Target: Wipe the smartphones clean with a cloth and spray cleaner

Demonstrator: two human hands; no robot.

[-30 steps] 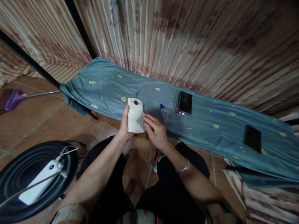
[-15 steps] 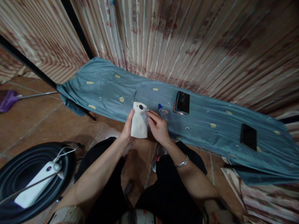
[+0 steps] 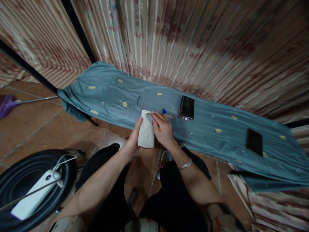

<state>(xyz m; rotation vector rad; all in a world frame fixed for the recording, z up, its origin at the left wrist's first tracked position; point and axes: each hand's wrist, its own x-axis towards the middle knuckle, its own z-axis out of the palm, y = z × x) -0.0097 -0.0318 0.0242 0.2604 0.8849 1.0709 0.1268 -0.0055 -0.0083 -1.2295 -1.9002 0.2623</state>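
My left hand point(image 3: 133, 138) grips a white phone point(image 3: 146, 135) along its left edge, with the back facing up. A dark round lens near the phone's top is now partly covered. My right hand point(image 3: 163, 129) pinches a thin, whitish, see-through wipe or film point(image 3: 150, 117) against the top right of the phone; its exact kind is unclear. Just beyond the right fingers lies a small clear bottle with a blue cap point(image 3: 164, 111), its body mostly hidden by that hand.
A blue-green patterned cloth point(image 3: 142, 87) covers the long bench. Stacked phones point(image 3: 187, 107) and another dark phone point(image 3: 254, 142) lie to the right. At lower left are a coiled black hose point(image 3: 14, 167) and a white power strip point(image 3: 33, 195). A curtain point(image 3: 169, 48) hangs behind.
My right hand has moved the wipe up and left over the phone's lens area. The phone sits slightly lower and farther right, and the bottle is more hidden.
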